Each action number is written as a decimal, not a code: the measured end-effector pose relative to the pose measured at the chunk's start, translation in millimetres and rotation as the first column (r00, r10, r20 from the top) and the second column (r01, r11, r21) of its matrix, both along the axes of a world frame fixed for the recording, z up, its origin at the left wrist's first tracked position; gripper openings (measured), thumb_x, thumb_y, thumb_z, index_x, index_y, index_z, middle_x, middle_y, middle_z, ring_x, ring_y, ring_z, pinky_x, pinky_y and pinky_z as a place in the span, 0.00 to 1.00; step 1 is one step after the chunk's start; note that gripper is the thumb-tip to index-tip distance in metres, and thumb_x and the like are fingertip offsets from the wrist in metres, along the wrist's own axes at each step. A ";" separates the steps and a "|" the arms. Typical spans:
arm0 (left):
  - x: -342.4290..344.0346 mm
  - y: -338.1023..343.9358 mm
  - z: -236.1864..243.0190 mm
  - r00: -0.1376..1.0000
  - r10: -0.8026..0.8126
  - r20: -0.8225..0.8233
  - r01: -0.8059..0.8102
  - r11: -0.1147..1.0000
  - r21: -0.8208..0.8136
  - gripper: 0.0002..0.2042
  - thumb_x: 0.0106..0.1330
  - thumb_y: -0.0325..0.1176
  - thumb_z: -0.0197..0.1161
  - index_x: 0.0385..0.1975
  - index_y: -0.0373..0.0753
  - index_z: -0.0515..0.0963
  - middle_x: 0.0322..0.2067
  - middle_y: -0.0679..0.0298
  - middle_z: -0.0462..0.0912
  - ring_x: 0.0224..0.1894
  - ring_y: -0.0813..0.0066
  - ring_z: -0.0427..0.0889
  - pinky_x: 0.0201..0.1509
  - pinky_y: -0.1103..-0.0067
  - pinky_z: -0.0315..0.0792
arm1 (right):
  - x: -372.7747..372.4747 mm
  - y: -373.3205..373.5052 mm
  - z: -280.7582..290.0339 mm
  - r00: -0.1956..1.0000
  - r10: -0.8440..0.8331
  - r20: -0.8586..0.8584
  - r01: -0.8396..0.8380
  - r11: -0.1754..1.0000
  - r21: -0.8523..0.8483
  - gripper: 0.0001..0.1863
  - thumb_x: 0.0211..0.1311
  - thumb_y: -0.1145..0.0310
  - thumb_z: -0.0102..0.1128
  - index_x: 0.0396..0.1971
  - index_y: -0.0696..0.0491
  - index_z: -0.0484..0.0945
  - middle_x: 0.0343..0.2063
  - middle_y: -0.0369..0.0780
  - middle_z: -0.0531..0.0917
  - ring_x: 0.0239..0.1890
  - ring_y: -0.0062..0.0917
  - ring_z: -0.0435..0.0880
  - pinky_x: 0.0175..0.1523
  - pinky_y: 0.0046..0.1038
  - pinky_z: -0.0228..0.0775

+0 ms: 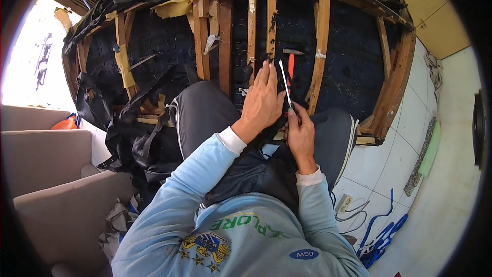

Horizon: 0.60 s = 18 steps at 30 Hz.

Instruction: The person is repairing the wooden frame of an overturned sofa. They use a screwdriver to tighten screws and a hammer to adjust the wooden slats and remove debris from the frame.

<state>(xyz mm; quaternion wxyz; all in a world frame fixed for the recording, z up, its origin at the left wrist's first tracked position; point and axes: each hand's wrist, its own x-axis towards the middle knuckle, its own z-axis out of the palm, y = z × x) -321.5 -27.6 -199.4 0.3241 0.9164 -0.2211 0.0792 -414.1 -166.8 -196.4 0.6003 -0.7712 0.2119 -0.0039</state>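
Note:
A wooden sofa frame (322, 36) lies bottom-up before my knees, with dark fabric and springs inside it. My left hand (262, 98) rests with its fingers stretched out at the near part of a middle wooden slat (271, 20); nothing shows in it. My right hand (300, 131) grips a screwdriver (285, 83), whose long metal shaft points away from me and slightly left, its tip close to the left fingers. The screwdriver's handle is mostly hidden in my fingers. Just beyond the shaft, a hammer (291, 64) with a red handle lies on the dark fabric inside the frame.
Torn black cloth (148, 118) hangs over the frame's left side, and yellow foam (180, 2) clings to its far edge. Grey sofa seats (46, 159) stand at left. On the tiled floor at right are a socket strip (344, 203), blue straps (383, 241) and a green strip (429, 149).

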 end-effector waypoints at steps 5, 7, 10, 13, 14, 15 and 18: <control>-2.7 -3.7 -4.9 0.999 0.012 -0.051 -0.020 0.990 -0.141 0.42 0.70 0.26 0.63 0.78 0.10 0.48 0.75 0.18 0.58 0.73 0.22 0.68 0.80 0.54 0.65 | 0.9 0.3 -13.4 0.999 0.024 -0.021 -0.023 1.000 0.019 0.19 0.81 0.63 0.61 0.63 0.57 0.84 0.27 0.40 0.83 0.28 0.24 0.81 0.37 0.32 0.73; 4.2 -3.7 -9.5 0.996 0.027 -0.080 -0.047 0.966 -0.255 0.42 0.70 0.26 0.62 0.78 0.10 0.47 0.75 0.17 0.58 0.73 0.21 0.68 0.80 0.53 0.64 | 1.0 4.8 -12.0 1.000 0.000 0.009 0.000 1.000 0.031 0.19 0.82 0.64 0.61 0.63 0.58 0.84 0.27 0.39 0.83 0.28 0.23 0.80 0.36 0.31 0.72; 22.7 -4.7 -6.3 0.997 0.052 -0.058 -0.062 0.980 -0.187 0.39 0.74 0.25 0.58 0.79 0.13 0.48 0.76 0.20 0.59 0.76 0.23 0.66 0.80 0.55 0.66 | 2.3 4.4 -13.5 0.997 -0.009 0.070 0.006 0.999 0.052 0.20 0.84 0.63 0.59 0.66 0.57 0.83 0.28 0.35 0.81 0.23 0.16 0.77 0.28 0.25 0.68; 26.1 -8.6 2.4 0.994 0.052 -0.095 -0.065 0.988 -0.140 0.37 0.77 0.27 0.56 0.79 0.14 0.48 0.76 0.22 0.61 0.73 0.24 0.71 0.77 0.57 0.71 | 2.1 4.1 -10.0 0.994 -0.038 0.099 0.027 0.994 0.109 0.20 0.85 0.63 0.58 0.67 0.57 0.82 0.29 0.33 0.80 0.21 0.14 0.76 0.24 0.21 0.67; 26.5 -10.4 1.2 0.997 0.063 -0.044 -0.069 0.984 -0.165 0.38 0.77 0.27 0.57 0.80 0.14 0.48 0.75 0.22 0.62 0.72 0.25 0.72 0.76 0.57 0.72 | 2.3 4.0 -6.7 0.993 -0.052 0.103 0.038 0.990 0.132 0.20 0.85 0.63 0.58 0.67 0.57 0.82 0.30 0.33 0.80 0.21 0.14 0.76 0.24 0.21 0.67; 26.6 -11.5 -0.1 0.997 0.074 0.006 -0.071 0.979 -0.191 0.38 0.77 0.28 0.57 0.80 0.15 0.48 0.75 0.21 0.63 0.71 0.25 0.74 0.75 0.56 0.73 | 2.5 4.3 -4.7 0.994 -0.047 0.101 0.033 0.990 0.139 0.20 0.85 0.63 0.58 0.67 0.57 0.82 0.29 0.33 0.80 0.21 0.14 0.76 0.24 0.21 0.67; 29.9 -11.0 -1.1 0.952 0.137 -0.273 -0.221 0.925 -0.308 0.35 0.79 0.32 0.59 0.79 0.18 0.56 0.67 0.25 0.75 0.69 0.29 0.77 0.71 0.57 0.75 | 1.2 3.7 -3.6 0.994 -0.035 0.101 0.022 0.991 0.129 0.20 0.85 0.63 0.58 0.67 0.56 0.82 0.29 0.33 0.80 0.21 0.14 0.77 0.23 0.21 0.67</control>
